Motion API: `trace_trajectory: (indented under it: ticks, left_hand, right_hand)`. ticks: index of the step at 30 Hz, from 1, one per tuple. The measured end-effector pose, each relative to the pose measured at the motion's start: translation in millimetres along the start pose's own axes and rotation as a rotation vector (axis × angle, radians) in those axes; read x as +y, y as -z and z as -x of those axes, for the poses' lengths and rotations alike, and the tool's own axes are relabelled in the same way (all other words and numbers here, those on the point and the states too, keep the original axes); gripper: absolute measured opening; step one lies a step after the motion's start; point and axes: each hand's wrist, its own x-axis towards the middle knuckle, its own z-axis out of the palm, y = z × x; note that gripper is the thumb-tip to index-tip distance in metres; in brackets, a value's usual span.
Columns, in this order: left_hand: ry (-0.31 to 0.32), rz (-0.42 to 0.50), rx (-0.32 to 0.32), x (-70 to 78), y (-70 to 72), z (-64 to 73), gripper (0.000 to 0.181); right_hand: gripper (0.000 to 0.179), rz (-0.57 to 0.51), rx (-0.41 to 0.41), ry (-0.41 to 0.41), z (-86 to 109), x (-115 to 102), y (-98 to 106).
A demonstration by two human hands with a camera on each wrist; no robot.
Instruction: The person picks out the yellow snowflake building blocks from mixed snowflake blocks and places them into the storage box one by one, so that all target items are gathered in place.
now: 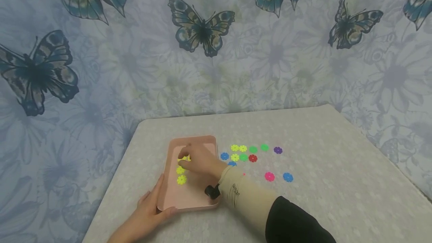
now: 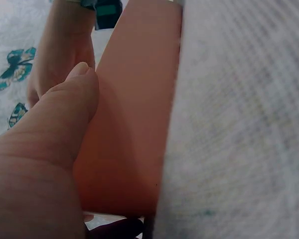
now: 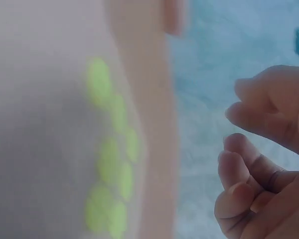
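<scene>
A pink tray (image 1: 192,198) lies on the table's left part, with several yellow flower-shaped discs (image 1: 181,180) along its left side. At the tray's near left corner my left hand (image 1: 146,211) grips it, thumb at the near wall and fingers along the left side. In the left wrist view the thumb (image 2: 55,127) lies against the tray's outer wall (image 2: 134,104). My right hand (image 1: 200,160) hovers over the tray near the far yellow discs, partly covering them. The right wrist view shows its fingers (image 3: 274,122) loosely bent, thumb and fingertips apart, nothing between them.
Right of the tray, on the pale tablecloth (image 1: 320,205), lie more flower discs: yellow (image 1: 243,148), green (image 1: 253,149), blue (image 1: 288,177), red (image 1: 252,158), pink (image 1: 269,176) and purple (image 1: 278,150). My right forearm crosses over some. A butterfly-patterned wall (image 1: 216,81) stands behind.
</scene>
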Motion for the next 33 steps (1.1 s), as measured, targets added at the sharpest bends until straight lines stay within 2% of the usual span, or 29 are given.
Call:
trace_trajectory:
  ticks: [5,8,13,18,21,26,30,33]
  left_hand:
    - [0.111,0.040,-0.086,2.2,2.7,-2.8,0.110]
    - [0.103,0.049,-0.082,1.3,2.8,-3.3,0.110]
    - [0.075,0.049,-0.054,0.7,2.2,-2.5,0.109]
    - [0.075,0.044,-0.040,0.7,0.5,-0.6,0.110]
    - [0.077,0.043,-0.037,0.9,0.1,-1.8,0.110]
    - [0.064,0.039,-0.030,1.2,-0.5,-1.3,0.110]
    - [0.051,0.040,-0.027,3.9,0.6,-1.6,0.109]
    - [0.060,0.045,-0.039,6.1,1.4,-0.7,0.109]
  right_hand:
    - [0.023,-0.059,0.077,-0.053,11.8,31.5,31.0]
    - [0.023,-0.104,0.128,-0.106,27.2,58.4,42.2]
    - [0.014,-0.089,0.202,-0.200,54.6,101.2,45.4]
    - [0.013,-0.101,0.195,-0.302,72.8,128.6,40.8]
    - [0.015,-0.128,0.168,-0.328,80.2,138.4,38.9]
    - [0.031,-0.130,0.085,-0.282,91.6,149.0,36.0]
    - [0.033,-0.027,0.026,-0.168,97.6,156.5,31.6]
    - [0.029,0.033,0.015,-0.091,100.8,157.2,28.9]
